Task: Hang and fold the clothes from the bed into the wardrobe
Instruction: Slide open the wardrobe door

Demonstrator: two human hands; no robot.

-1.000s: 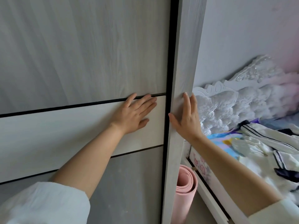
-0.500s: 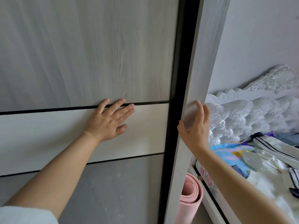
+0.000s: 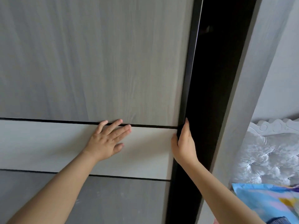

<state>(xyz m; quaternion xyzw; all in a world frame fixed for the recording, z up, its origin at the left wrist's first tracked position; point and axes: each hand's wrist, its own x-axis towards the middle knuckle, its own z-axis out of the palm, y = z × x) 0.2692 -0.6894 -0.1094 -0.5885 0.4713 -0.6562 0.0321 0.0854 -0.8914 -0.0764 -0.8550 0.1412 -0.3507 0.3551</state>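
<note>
Opening the sliding wardrobe door.

The left hand [image 3: 108, 143] lies flat, fingers straight, pressing the pale band of the wardrobe door [image 3: 97, 62]; the right hand [image 3: 183, 143] grips the door's dark right edge, fingers hooked behind it, thumb in front. A dark gap [image 3: 215, 78] stands between that edge and the wardrobe side panel [image 3: 252, 78]; nothing inside can be made out. The door looks stiff, smooth and probably heavy, with no handle visible, so its edge seems the surest hold. Room to slide lies leftward. The bed [image 3: 275, 204] sits to the right, beyond the side panel, under its white headboard [image 3: 267, 151]; clothes on it cannot be told apart.
</note>
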